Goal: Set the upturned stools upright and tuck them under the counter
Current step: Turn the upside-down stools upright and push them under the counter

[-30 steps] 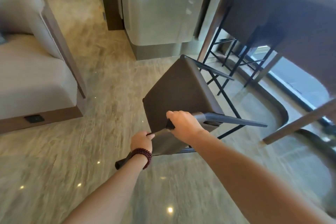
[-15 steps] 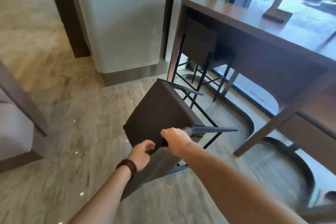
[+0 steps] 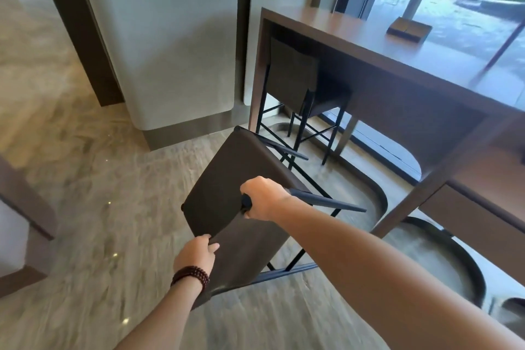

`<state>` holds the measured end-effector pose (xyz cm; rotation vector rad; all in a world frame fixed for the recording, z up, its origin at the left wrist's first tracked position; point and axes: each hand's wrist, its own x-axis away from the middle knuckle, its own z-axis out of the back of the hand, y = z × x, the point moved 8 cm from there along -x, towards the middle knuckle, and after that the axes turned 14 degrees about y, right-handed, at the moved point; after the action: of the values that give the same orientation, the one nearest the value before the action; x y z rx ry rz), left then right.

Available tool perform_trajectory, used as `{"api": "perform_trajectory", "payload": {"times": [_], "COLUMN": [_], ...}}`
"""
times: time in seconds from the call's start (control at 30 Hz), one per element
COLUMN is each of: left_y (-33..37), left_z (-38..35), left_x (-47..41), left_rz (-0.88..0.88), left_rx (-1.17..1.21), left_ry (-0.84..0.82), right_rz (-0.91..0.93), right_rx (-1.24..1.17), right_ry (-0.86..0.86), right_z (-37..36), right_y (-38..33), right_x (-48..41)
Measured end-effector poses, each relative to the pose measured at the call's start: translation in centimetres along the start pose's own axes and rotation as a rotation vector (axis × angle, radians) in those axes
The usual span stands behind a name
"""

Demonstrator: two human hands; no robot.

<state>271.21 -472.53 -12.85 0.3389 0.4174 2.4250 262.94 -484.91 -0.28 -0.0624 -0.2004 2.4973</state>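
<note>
Stools in view: two. Stool one (image 3: 227, 179), brown with black legs, is tilted over between both hands, its legs pointing away from the fingers toward the one counter (image 3: 369, 37). Right hand (image 3: 262, 197): fingers curled fully round one black leg (image 3: 326, 202) at its seat end. Left hand (image 3: 196, 254): fingers and thumb pinch the brown panel edge, below and left of the right fingers. Stool two (image 3: 292, 77) stands upright under the counter, well beyond both sets of fingers. One bead bracelet (image 3: 190, 275) circles the left wrist. One small box (image 3: 409, 29) lies on the countertop.
</note>
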Motion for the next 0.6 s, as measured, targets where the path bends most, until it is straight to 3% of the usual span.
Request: {"api": "perform_trajectory", "payload": {"times": [0.33, 0.6], "left_y": [10.9, 22.4], "left_z": [2.7, 3.4], "left_x": [-3.0, -0.4], "left_rz": [-0.444, -0.823], "left_rx": [-0.19, -0.278], "left_ry": [0.05, 0.083], "right_rz": [-0.241, -0.51], "right_rx": [-0.067, -0.205], "right_ry": [0.125, 0.253], "right_z": [4.1, 7.8], "right_y": [10.0, 18.9], "right_x": [3.0, 8.7]}}
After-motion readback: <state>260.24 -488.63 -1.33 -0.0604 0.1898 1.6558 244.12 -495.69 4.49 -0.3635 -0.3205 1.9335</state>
